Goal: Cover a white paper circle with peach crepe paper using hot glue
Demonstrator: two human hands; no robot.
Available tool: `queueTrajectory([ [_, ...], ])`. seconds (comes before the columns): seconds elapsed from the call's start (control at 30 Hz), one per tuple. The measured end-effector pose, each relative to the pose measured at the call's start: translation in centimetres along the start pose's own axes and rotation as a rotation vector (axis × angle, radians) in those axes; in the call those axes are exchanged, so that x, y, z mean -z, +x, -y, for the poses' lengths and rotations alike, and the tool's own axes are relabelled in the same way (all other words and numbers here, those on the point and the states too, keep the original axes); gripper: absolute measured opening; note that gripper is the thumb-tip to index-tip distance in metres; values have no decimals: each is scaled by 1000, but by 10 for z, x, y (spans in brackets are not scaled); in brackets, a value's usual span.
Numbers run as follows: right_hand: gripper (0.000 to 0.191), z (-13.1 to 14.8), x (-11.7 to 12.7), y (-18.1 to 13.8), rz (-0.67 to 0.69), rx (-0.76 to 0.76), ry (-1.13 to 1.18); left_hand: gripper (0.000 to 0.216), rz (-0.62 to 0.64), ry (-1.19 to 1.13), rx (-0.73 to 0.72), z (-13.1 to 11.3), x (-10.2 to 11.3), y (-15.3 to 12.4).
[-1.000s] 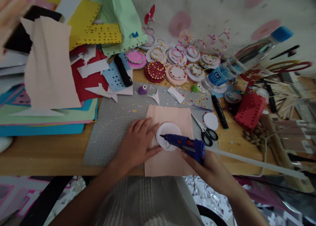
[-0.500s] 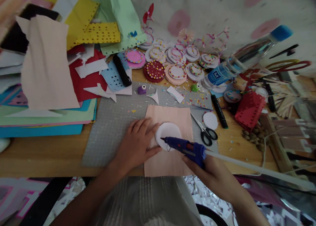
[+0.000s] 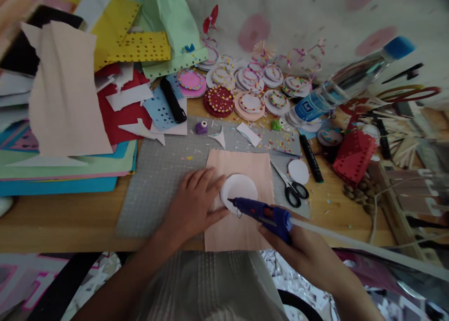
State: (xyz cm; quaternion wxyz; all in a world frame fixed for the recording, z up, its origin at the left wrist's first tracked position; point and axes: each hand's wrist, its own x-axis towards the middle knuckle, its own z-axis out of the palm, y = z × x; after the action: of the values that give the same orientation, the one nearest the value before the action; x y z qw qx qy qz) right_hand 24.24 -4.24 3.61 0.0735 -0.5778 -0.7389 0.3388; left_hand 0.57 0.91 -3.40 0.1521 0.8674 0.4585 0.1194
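My left hand (image 3: 193,203) lies on a pale pink sheet (image 3: 242,167) and pinches the left edge of a white foam disc (image 3: 240,186) between thumb and fingers. My right hand (image 3: 304,253) grips a blue glue gun (image 3: 264,213), whose nozzle touches the disc's lower left edge. A long white glue stick (image 3: 351,244) juts out of the gun's back to the right. The sheet rests on a grey cutting mat (image 3: 159,185) on a wooden table (image 3: 63,220).
Scissors (image 3: 289,185), a second white disc (image 3: 298,171) and a black marker (image 3: 311,158) lie right of the sheet. Several decorated discs (image 3: 250,89) and a water bottle (image 3: 345,85) sit behind. Stacked coloured paper (image 3: 66,124) fills the left; a red box (image 3: 354,156) stands right.
The glue gun's nozzle has slid slightly down along the disc's lower left edge, and my right hand has dropped a little. My left hand has stayed on the disc.
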Motion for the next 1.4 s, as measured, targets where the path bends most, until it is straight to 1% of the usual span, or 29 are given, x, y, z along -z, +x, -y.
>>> queueTrajectory([
  [0.1,23,-2,1,-3,-29,14,-42,67,-14,3,-2,0,0,0],
  [0.27,23,-5,5,-4,-39,30,-83,67,-19,-5,-7,0,-1,0],
  [0.57,24,-4,6,2,-105,5,-56,67,-19,-5,0,1,-2,-1],
  [0.7,23,-4,7,2,-96,26,-53,67,-19,-11,0,1,-1,0],
  [0.83,25,-3,7,5,-114,23,-75,67,-11,-10,-1,1,-1,0],
  [0.97,23,-3,9,3,-142,26,-106,68,-7,-9,7,1,-2,0],
  [1.17,25,-3,8,-3,-91,15,-138,68,-5,10,4,1,-2,0],
  [1.4,23,-2,9,0,-129,31,-126,67,-15,1,-5,1,-2,-1],
])
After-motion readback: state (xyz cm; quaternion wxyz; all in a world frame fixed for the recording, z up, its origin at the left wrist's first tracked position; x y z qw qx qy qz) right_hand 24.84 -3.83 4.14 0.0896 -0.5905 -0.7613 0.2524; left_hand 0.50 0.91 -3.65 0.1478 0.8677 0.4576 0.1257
